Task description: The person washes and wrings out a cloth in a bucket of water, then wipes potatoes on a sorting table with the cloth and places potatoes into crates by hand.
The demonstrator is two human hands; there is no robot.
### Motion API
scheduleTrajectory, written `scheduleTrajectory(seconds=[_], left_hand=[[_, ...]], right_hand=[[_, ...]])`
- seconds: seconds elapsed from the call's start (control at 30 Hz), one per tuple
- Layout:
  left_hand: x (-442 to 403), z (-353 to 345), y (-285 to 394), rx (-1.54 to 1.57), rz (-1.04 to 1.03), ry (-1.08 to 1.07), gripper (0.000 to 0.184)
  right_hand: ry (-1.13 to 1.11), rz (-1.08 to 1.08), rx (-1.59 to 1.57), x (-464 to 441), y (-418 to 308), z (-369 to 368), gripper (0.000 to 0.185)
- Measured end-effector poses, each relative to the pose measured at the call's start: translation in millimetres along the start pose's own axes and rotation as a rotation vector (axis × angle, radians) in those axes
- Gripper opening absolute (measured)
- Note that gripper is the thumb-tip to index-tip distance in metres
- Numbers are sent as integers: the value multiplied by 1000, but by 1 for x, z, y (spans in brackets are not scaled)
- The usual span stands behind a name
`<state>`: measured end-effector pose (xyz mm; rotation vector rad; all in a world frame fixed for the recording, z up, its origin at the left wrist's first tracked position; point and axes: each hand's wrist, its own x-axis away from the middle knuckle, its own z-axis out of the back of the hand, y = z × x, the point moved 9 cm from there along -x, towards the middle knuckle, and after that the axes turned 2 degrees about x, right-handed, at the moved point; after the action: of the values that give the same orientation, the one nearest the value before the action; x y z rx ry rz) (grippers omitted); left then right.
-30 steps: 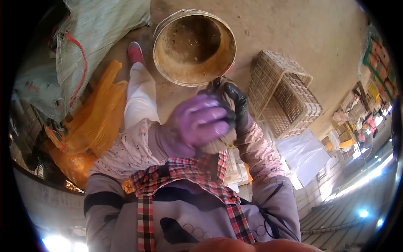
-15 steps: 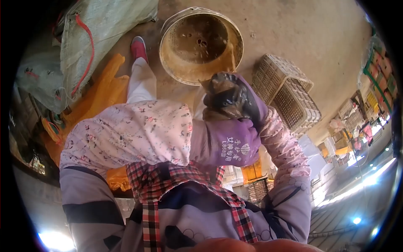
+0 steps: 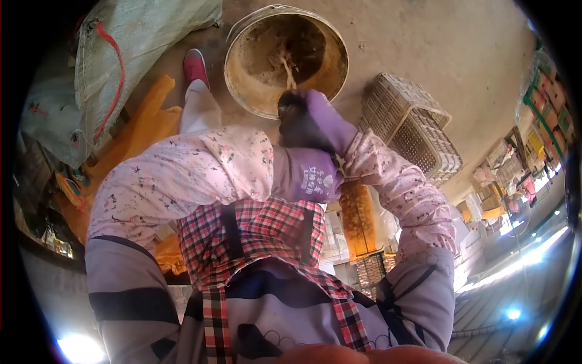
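Brown floor is seen below the left hand and right hand, held together; whether either grip is clamped on anything cannot be told. Past the near rim of the bucket, water is spilled; rightward, a crate is set.

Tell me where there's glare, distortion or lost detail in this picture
In the head view, glare whites out bright lights at lower left and right; the head view has fisheye distortion and black corners; in the head view, the dark patch beside the right hand shows little detail.
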<state>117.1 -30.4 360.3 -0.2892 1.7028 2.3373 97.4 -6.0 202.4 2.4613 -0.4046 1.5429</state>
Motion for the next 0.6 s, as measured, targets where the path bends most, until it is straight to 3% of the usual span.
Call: scheduleTrajectory(seconds=[0.03, 0.1, 0.17, 0.2, 0.27, 0.37, 0.4, 0.43, 0.5, 0.57, 0.6], left_hand=[[0, 15, 1, -33, 1, 10, 16], [4, 36, -2, -99, 3, 23, 13], [8, 51, -5, -54, 26, 63, 12], [8, 59, -7, -29, 23, 75, 13], [12, 74, -10, 22, 5, 193, 19], [14, 88, -8, 24, -83, 253, 24], [18, 91, -11, 13, -65, 265, 35], [27, 101, -16, -112, 12, 393, 43], [48, 120, -22, -362, 162, 645, 58], [63, 127, -39, -360, 660, 577, 69], [77, 125, -45, -276, 766, 626, 72]], right_hand=[[26, -87, -243, -3, 5, 1, 16], [-226, 129, 161, 1, -15, -1, 24], [-170, 297, 541, 31, -51, -22, 33], [-294, 308, 473, 19, -41, -6, 41], [-333, 380, 442, -3, -15, 36, 43], [-431, 466, 745, 9, -16, 48, 39], [-417, 396, 741, 20, -14, 48, 38], [-403, 330, 737, 26, -12, 47, 37], [-299, 545, 709, 29, -14, 57, 37], [-201, 687, 664, 30, -13, 68, 43], [-166, 687, 595, 36, -23, 65, 50]])
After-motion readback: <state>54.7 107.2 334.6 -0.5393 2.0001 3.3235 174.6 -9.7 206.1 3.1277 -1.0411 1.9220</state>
